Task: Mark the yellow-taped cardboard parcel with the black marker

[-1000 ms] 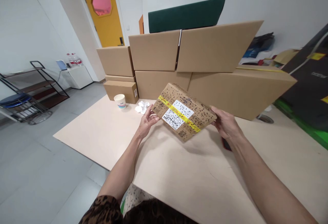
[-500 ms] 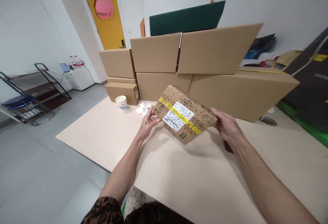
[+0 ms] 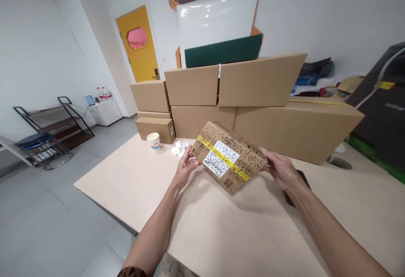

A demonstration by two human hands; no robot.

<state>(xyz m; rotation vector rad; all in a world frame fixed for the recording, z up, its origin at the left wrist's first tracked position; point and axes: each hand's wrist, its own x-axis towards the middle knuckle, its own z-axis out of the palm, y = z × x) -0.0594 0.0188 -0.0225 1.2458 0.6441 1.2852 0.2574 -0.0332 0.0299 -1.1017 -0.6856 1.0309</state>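
Observation:
A speckled cardboard box (image 3: 243, 155) with a white label and yellow tape is held tilted above the pale table (image 3: 126, 180). My left hand (image 3: 185, 170) grips its left corner, thumb at the near face. At the opposite corner, my right hand (image 3: 280, 168) holds the box, with some fingers hidden behind it. A dark phone-like object (image 3: 303, 178) lies on the table, partly covered by my right wrist.
Large cardboard boxes (image 3: 265, 131) are stacked along the table's back, with a green box (image 3: 223, 52) on top. A paper cup (image 3: 153, 141) and crumpled white tissue (image 3: 179, 148) stand left of my hands. A shelf cart (image 3: 60, 120) is at far left.
The view has tilted upward, so the whole scene sits lower in the picture. Both hands still hold the box at nearly the same tilt. More of the dark object shows beside my right wrist.

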